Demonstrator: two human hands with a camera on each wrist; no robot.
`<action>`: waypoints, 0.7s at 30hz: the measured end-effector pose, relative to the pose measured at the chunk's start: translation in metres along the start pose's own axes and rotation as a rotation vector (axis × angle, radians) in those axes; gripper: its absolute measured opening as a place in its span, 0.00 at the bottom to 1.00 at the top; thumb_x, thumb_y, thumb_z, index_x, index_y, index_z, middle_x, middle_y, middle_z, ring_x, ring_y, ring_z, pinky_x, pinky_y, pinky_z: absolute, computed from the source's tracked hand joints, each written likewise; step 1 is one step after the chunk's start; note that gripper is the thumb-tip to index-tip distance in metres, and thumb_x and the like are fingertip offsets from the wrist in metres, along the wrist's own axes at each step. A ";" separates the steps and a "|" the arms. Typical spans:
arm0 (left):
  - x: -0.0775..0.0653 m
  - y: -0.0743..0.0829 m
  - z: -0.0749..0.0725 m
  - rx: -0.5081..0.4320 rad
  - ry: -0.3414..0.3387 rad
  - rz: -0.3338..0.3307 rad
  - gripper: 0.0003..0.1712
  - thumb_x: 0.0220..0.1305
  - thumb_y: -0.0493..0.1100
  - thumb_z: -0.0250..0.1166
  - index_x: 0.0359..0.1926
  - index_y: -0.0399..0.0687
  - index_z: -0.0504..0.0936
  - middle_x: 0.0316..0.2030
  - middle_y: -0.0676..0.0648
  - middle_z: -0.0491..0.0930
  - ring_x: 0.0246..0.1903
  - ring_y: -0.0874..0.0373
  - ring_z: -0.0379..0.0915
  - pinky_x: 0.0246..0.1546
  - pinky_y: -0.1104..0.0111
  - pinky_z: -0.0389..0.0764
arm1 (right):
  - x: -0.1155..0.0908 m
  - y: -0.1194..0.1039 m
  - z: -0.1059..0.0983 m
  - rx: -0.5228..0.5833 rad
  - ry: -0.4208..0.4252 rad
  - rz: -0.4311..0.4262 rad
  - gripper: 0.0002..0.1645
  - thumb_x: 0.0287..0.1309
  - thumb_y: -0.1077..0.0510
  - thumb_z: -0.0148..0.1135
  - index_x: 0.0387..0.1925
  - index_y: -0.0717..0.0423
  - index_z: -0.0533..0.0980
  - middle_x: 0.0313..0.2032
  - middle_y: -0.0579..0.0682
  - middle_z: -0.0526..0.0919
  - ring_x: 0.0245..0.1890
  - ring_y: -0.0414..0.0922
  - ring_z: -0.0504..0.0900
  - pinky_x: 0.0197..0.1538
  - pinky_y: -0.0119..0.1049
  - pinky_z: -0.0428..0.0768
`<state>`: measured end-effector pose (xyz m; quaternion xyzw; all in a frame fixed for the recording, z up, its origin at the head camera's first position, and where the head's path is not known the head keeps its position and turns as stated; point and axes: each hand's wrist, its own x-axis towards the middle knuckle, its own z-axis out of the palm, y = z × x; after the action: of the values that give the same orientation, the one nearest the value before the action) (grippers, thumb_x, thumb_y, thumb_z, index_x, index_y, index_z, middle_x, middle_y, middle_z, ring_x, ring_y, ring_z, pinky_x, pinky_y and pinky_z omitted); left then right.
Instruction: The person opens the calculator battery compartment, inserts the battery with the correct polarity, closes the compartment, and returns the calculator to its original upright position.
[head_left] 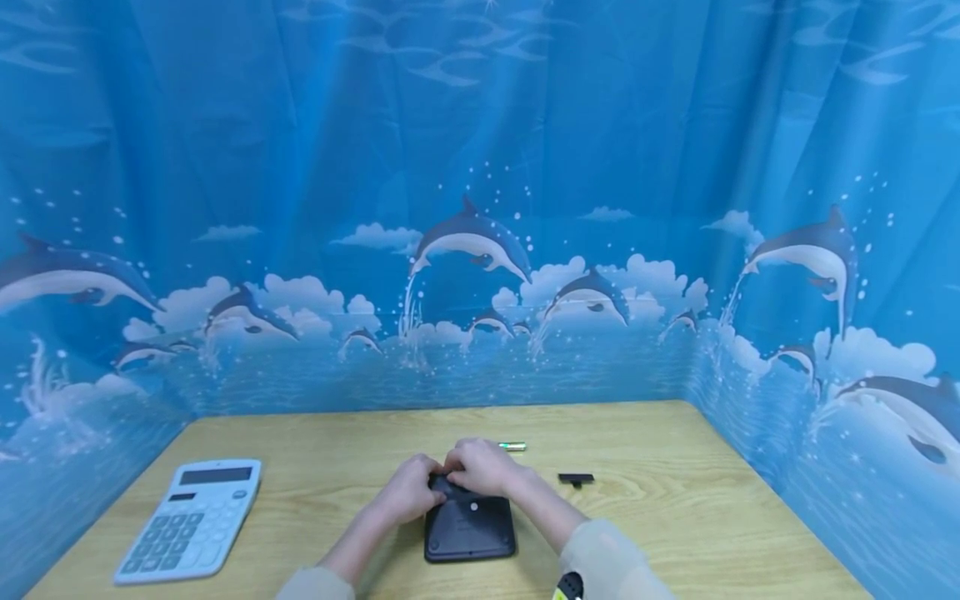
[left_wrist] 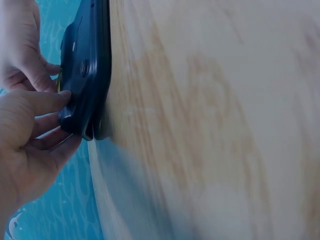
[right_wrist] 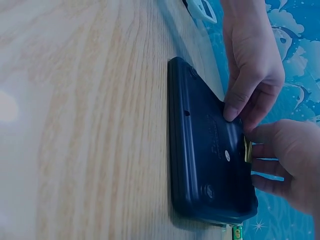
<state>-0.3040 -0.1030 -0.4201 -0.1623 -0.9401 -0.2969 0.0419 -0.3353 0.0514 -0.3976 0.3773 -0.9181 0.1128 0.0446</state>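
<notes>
A black calculator (head_left: 469,533) lies face down on the table, its back with round feet and a small white sticker showing. My left hand (head_left: 411,492) grips its far left corner, thumb (left_wrist: 59,100) on the back and fingers curled under the edge. At the far edge, my right hand (head_left: 483,467) has thumb and fingers bent around a gold-coloured battery (right_wrist: 247,150) in the open battery compartment. The fingers partly hide this battery. A second, green and gold battery (head_left: 513,447) lies on the table just beyond the right hand.
A small black battery cover (head_left: 576,479) lies to the right of the calculator. On the left side of the table sits a larger white calculator (head_left: 189,521), face up. A blue curtain (head_left: 480,250) with dolphins closes off the table's back and sides.
</notes>
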 end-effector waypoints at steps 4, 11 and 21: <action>0.001 0.001 0.000 -0.002 -0.009 -0.004 0.17 0.47 0.33 0.70 0.40 0.32 0.81 0.36 0.42 0.77 0.39 0.49 0.73 0.42 0.56 0.77 | 0.001 -0.002 0.001 0.009 0.004 0.040 0.07 0.55 0.56 0.63 0.36 0.51 0.82 0.30 0.41 0.79 0.31 0.34 0.75 0.34 0.26 0.74; 0.003 0.001 -0.001 0.001 -0.024 0.000 0.15 0.46 0.32 0.70 0.38 0.33 0.81 0.35 0.44 0.78 0.38 0.52 0.74 0.40 0.58 0.78 | 0.004 -0.001 0.001 0.088 -0.012 0.103 0.04 0.53 0.56 0.65 0.32 0.51 0.81 0.27 0.40 0.78 0.29 0.34 0.75 0.33 0.26 0.74; 0.006 0.000 -0.002 0.002 -0.049 -0.017 0.15 0.46 0.33 0.71 0.38 0.34 0.81 0.33 0.46 0.79 0.34 0.56 0.72 0.35 0.62 0.77 | 0.006 -0.001 0.003 0.157 -0.003 0.132 0.02 0.51 0.59 0.66 0.29 0.53 0.81 0.24 0.39 0.78 0.28 0.34 0.74 0.33 0.26 0.74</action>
<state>-0.3100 -0.1023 -0.4176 -0.1617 -0.9425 -0.2921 0.0164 -0.3392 0.0462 -0.3993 0.3183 -0.9294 0.1866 0.0059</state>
